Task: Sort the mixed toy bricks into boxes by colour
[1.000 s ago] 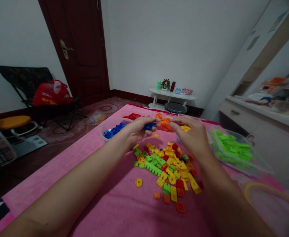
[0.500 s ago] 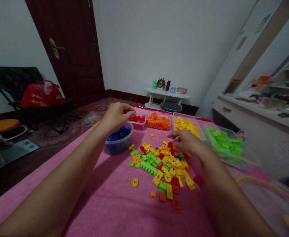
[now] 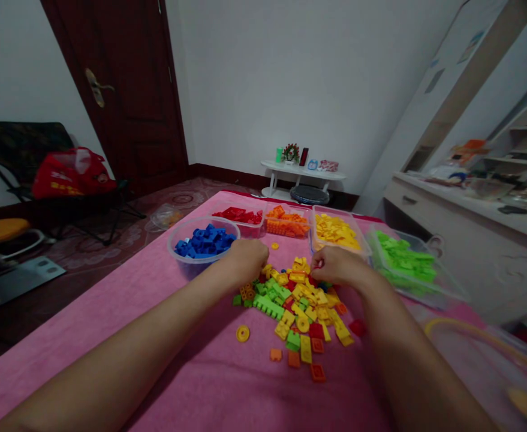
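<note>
A mixed pile of toy building bricks point(image 3: 297, 300), mostly yellow and green with some red and orange, lies on the pink cloth point(image 3: 191, 366). At the pile's far left edge, my left hand point(image 3: 250, 263) has its fingers curled down and closed; what is under the fingertips is hidden. My right hand point(image 3: 337, 266) pinches a small red brick point(image 3: 316, 267) at the pile's far right side. A yellow wheel-shaped piece point(image 3: 243, 333) lies apart on the near left. Beside my left hand stands a round tub point(image 3: 191, 267) of blue bricks point(image 3: 207, 241).
Behind the pile stand clear boxes of red bricks point(image 3: 240, 215), orange bricks point(image 3: 287, 221) and yellow bricks point(image 3: 335, 230). A box of green bricks point(image 3: 404, 258) is at the right. Near the lower right is a blurred clear container with a yellow rim point(image 3: 474, 327).
My left hand has come down from above the red-brick box and blue tub to the pile's left edge. My right hand has closed its fingers on a red brick.
</note>
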A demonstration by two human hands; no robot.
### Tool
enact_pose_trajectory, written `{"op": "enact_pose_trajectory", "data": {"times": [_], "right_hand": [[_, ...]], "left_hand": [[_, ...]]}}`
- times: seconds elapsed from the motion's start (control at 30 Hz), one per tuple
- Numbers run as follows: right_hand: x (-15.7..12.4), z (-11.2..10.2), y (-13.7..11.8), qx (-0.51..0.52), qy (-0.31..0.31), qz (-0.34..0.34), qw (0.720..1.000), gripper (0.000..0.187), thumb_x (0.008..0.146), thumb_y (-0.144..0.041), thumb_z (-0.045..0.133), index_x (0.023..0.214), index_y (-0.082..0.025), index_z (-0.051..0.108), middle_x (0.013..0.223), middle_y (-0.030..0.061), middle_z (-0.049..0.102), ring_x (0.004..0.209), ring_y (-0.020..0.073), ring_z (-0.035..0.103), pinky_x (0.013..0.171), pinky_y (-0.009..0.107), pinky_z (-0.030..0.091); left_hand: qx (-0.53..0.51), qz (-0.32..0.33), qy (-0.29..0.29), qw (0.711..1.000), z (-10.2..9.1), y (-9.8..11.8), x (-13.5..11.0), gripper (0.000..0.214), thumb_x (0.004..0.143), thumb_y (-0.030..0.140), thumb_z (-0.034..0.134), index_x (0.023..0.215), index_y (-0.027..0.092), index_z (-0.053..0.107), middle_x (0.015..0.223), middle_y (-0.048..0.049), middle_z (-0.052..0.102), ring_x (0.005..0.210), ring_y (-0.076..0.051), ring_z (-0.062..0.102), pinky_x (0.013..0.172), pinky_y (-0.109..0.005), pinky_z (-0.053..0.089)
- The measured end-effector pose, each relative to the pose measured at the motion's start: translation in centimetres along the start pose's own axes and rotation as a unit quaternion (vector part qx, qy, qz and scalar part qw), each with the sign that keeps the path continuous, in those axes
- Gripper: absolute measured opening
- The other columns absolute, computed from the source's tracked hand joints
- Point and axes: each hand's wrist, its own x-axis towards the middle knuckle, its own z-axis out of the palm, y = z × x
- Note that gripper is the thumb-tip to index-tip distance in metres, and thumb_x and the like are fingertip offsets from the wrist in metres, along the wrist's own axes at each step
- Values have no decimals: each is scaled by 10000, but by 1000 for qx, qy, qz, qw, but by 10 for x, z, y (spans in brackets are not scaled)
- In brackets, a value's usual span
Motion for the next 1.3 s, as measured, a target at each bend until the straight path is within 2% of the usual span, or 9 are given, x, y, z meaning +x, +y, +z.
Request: {"op": "enact_pose_trajectory", "data": {"times": [0.17, 0.3, 0.43, 0.6, 0.73, 0.87, 1.03, 1.17, 1.3], "right_hand": [[0, 7, -7, -55, -29, 19, 998, 303, 594, -468, 654, 738, -201, 667, 807, 66, 677, 688, 184, 597, 527, 250, 348], [0, 9, -10, -79, -19, -4, 997, 280, 591, -411, 667, 759, -189, 650, 826, 81, 667, 719, 203, 599, 538, 261, 354], [3, 10, -6, -39, -14, -25, 999, 224, 552, -325, 685, 728, -196, 640, 758, 44, 661, 667, 171, 591, 493, 230, 330], [3, 11, -5, 9, -31, -25, 999, 205, 551, -203, 655, 755, -220, 663, 757, 12, 667, 655, 140, 586, 509, 206, 346], [1, 11, -10, -20, -42, -27, 999, 248, 550, -228, 671, 798, -224, 670, 805, 32, 666, 711, 166, 587, 553, 227, 366], [-1, 11, -17, -49, -40, -45, 997, 201, 559, -186, 644, 758, -209, 657, 769, 32, 660, 703, 164, 578, 535, 222, 346], [-1, 11, -14, -6, -42, -40, 998, 184, 525, -135, 644, 699, -194, 650, 693, 11, 649, 643, 143, 567, 502, 206, 337], [0, 1, 0, 53, -20, -47, 997, 155, 519, -102, 633, 653, -179, 646, 641, -1, 628, 595, 124, 554, 500, 195, 349], [-10, -21, 0, 109, 61, -101, 987, 127, 579, -122, 598, 686, -165, 652, 634, -5, 608, 577, 108, 525, 516, 199, 358]], "left_hand": [[10, 16, -24, 1000, 2, 8, -3, 245, 726, 202, 534, 920, 133, 667, 906, -153, 673, 854, -252, 630, 705, -313, 465], [0, 10, -37, 999, 1, 9, -3, 225, 742, 267, 549, 879, 129, 662, 865, -150, 671, 838, -268, 632, 666, -314, 457], [-54, 5, -34, 998, 1, 6, -3, 248, 719, 341, 597, 867, 151, 654, 846, -114, 673, 816, -231, 630, 646, -269, 436], [-75, -19, -54, 996, 0, 5, -3, 247, 663, 299, 650, 862, 155, 675, 853, -104, 682, 794, -230, 628, 625, -267, 425], [-86, -16, -72, 994, -3, 7, -4, 163, 664, 253, 638, 784, 159, 693, 801, -99, 684, 738, -214, 627, 606, -260, 422], [-79, -17, -81, 993, -5, 9, -5, 178, 658, 212, 628, 815, 169, 701, 840, -100, 689, 780, -216, 631, 633, -261, 430], [-67, 9, -88, 994, -5, 10, -6, 228, 632, 200, 639, 849, 190, 708, 873, -90, 691, 817, -227, 630, 637, -263, 427], [-96, 22, -39, 994, -10, 4, -7, 195, 646, 248, 628, 810, 183, 712, 811, -83, 691, 742, -204, 616, 603, -257, 396], [-246, 28, 70, 966, -12, 1, 0, 192, 735, 273, 551, 797, 151, 686, 740, -63, 673, 647, -149, 577, 566, -237, 371]]}}
